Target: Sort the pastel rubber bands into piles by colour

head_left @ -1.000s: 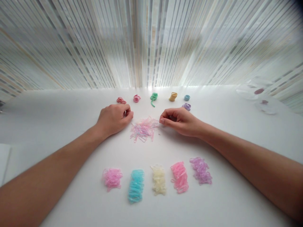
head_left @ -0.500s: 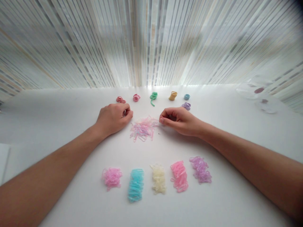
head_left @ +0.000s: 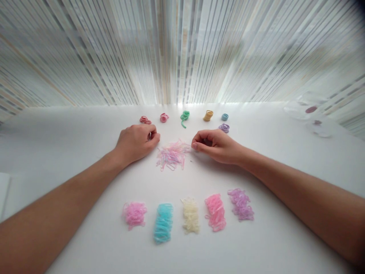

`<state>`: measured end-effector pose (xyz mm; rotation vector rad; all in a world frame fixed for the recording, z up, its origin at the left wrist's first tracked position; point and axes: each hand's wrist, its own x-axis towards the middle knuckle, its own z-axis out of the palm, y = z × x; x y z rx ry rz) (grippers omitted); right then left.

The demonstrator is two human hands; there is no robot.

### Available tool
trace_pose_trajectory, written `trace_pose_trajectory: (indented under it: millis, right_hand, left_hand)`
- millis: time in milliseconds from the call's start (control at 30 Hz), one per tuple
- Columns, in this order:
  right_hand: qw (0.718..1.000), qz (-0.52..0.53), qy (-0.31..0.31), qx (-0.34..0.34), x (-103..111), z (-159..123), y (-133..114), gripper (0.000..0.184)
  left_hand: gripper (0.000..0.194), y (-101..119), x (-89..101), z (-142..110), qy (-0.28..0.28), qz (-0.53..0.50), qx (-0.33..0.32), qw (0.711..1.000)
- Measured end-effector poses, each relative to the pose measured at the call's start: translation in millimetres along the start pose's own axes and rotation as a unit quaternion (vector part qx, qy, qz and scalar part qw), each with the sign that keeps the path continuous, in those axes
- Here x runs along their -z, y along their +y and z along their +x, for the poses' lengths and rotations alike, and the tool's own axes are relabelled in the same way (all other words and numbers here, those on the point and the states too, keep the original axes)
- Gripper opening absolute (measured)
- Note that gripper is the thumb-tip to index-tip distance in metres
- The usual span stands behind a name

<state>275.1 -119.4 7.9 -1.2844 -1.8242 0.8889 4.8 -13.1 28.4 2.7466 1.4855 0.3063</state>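
Observation:
A loose pile of thin pastel rubber bands (head_left: 172, 155), pink, lilac and whitish, lies on the white table between my hands. My left hand (head_left: 138, 142) rests just left of it, fingers curled and thumb against the forefinger; whatever is in that pinch cannot be made out. To the right, my right hand (head_left: 213, 146) is closed in a pinch, its fingertips by the pile's right edge. Whether a band is caught there is too small to tell. Nearer me sit sorted heaps: pink-violet bands (head_left: 135, 215), turquoise bands (head_left: 163, 223), cream bands (head_left: 191, 215), pink bands (head_left: 216, 212) and purple bands (head_left: 241, 204).
Along the back lie small coils: red (head_left: 145, 120), pink (head_left: 164, 117), green (head_left: 185, 115), mustard (head_left: 208, 115), blue (head_left: 225, 117) and lilac (head_left: 224, 128). Clear plastic pieces (head_left: 302, 108) stand at far right. A striped curtain (head_left: 171, 53) hangs behind the table.

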Motion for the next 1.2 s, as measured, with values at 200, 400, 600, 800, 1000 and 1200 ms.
trace_pose_trajectory:
  millis: [200,400,600,800,1000,1200]
  right_hand:
    - [1.0,0.006,-0.011,0.007,1.5,-0.7,-0.2,0.023]
    - [0.999,0.013,-0.036,0.0,3.2,-2.3,-4.3,0.015]
    - [0.998,-0.026,-0.041,0.043,4.2,-3.1,-4.5,0.01]
    - [0.997,-0.042,-0.046,0.055,5.5,-3.4,-4.2,0.008]
    - [0.994,-0.057,-0.052,0.072,6.0,-2.8,-5.3,0.009]
    - [0.995,-0.058,-0.051,0.066,5.0,-4.1,-9.1,0.009]
  left_hand:
    - [0.03,0.3,-0.4,-0.5,0.004,0.002,-0.002,1.0]
    - [0.03,0.7,0.3,-0.3,-0.002,0.008,0.002,1.0]
    - [0.031,0.4,-0.1,-0.2,0.002,0.003,-0.001,1.0]
    - [0.031,1.4,0.2,-0.1,-0.002,0.006,0.004,1.0]
    - [0.03,1.0,0.4,0.2,-0.003,0.002,0.007,1.0]
    - [0.03,-0.5,1.5,-2.8,-0.009,0.005,-0.01,1.0]
